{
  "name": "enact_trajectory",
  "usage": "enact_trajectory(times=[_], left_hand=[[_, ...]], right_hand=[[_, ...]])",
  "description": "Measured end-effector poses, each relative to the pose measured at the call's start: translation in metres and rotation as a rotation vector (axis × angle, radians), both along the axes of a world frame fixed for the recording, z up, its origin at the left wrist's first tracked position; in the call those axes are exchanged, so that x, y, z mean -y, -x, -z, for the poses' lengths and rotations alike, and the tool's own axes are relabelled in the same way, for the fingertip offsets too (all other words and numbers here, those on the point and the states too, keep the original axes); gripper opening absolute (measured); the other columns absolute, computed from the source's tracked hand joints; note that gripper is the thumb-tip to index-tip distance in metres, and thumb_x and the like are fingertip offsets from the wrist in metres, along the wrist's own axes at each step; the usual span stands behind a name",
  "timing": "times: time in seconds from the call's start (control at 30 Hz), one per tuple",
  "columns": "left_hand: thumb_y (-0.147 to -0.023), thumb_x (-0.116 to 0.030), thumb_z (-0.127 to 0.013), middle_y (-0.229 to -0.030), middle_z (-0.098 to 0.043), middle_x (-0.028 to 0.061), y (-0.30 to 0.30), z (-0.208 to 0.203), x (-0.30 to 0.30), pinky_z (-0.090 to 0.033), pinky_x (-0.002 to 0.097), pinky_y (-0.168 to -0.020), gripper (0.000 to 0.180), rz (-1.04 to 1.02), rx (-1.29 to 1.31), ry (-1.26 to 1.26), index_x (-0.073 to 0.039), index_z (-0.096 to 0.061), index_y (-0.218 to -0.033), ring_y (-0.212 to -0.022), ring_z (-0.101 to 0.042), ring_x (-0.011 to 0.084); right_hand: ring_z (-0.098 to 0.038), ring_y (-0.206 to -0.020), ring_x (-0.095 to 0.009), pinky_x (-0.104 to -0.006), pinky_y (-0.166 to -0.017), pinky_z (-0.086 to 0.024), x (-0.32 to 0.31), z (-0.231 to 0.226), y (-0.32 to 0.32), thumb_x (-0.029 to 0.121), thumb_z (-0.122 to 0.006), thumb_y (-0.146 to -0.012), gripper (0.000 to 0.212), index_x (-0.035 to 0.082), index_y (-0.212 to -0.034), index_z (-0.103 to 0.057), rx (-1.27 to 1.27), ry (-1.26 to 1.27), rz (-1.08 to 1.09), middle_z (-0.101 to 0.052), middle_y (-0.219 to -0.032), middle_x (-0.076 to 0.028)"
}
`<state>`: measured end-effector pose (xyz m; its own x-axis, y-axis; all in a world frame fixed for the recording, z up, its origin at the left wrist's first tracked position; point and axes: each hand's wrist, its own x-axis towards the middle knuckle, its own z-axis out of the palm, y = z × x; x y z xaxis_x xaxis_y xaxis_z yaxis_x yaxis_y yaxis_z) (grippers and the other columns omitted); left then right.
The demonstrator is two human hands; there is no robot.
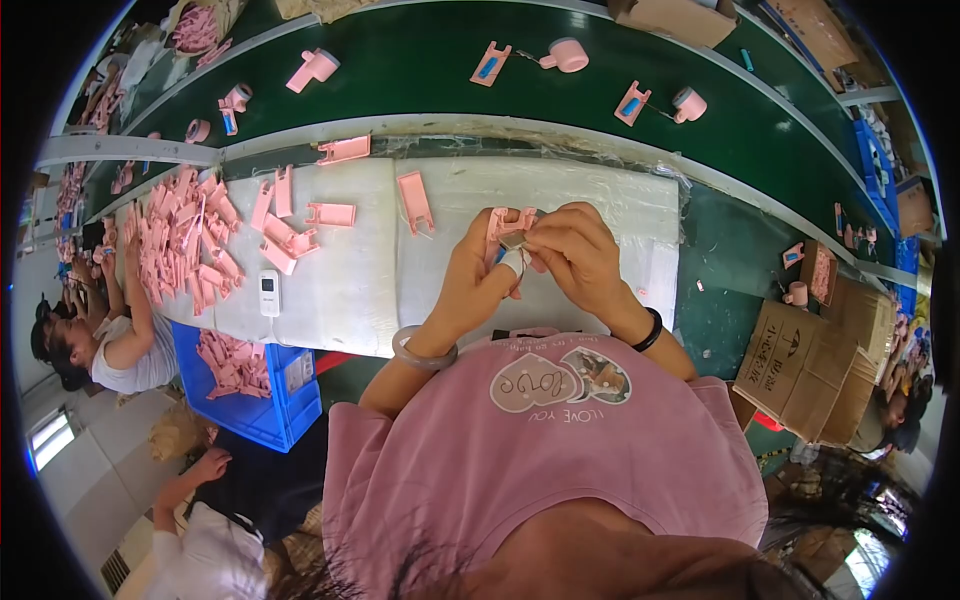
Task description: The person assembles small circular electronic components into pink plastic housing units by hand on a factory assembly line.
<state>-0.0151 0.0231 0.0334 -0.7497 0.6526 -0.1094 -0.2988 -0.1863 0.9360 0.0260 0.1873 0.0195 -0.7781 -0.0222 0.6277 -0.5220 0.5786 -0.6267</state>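
Note:
Close in front of my chest, my left hand (468, 285) is closed around a pink plastic housing (496, 222); a bit of blue shows inside it. White wrapping (515, 262) covers part of a left-hand digit. From the other side, my right hand (582, 255) pinches a small flat grey-green piece (513, 240) at the housing, perhaps a circuit board. Fingers hide much of both parts. Beyond my left hand, a single pink housing (414, 202) lies on the white padded worktop (345, 280).
Left on the worktop are a heap of pink housings (175, 240) and a white handheld device (269, 292). A blue bin (290, 425) stands below. Across the back runs a green conveyor (420, 90) carrying pink assemblies (566, 56). Cardboard boxes (795, 360) stand right; a co-worker (135, 345) sits left.

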Motion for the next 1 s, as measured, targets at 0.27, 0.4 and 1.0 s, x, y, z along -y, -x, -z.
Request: enact_trajectory(times=[0.27, 0.4, 1.0], left_hand=[[-0.074, 0.002, -0.036, -0.094, -0.054, 0.0087, 0.001, -0.003, 0.000, -0.043, 0.0219, -0.049, 0.048, 0.028, -0.065, 0.066, 0.002, -0.041, -0.122, -0.058, -0.049, 0.0090], [-0.078, 0.000, -0.039, -0.087, -0.057, 0.0077, 0.004, 0.000, 0.001, -0.042, 0.0199, -0.049, 0.045, 0.050, -0.108, 0.076, 0.002, -0.043, -0.122, -0.062, -0.050, 0.0074], [-0.095, -0.015, -0.048, -0.077, -0.057, 0.0020, -0.007, 0.007, -0.007, -0.036, 0.0185, -0.047, 0.029, -0.043, -0.147, 0.067, 0.000, -0.051, -0.120, -0.055, -0.044, 0.0036]], right_hand=[[-0.057, -0.077, -0.025, -0.0325, -0.068, -0.046, -0.001, 0.008, 0.000, -0.004, -0.070, -0.069, 0.022, 0.005, -0.089, -0.065, 0.011, 0.026, -0.004, -0.061, -0.087, -0.007], [-0.056, -0.077, -0.024, -0.0322, -0.068, -0.045, 0.000, 0.008, 0.000, -0.003, -0.070, -0.070, 0.021, 0.005, -0.088, -0.064, 0.028, 0.057, 0.009, -0.061, -0.084, -0.007], [-0.056, -0.077, -0.027, -0.0359, -0.070, -0.045, -0.003, 0.006, -0.002, 0.001, -0.072, -0.064, 0.027, 0.007, -0.089, -0.063, -0.029, -0.010, 0.030, -0.060, -0.083, -0.006]])
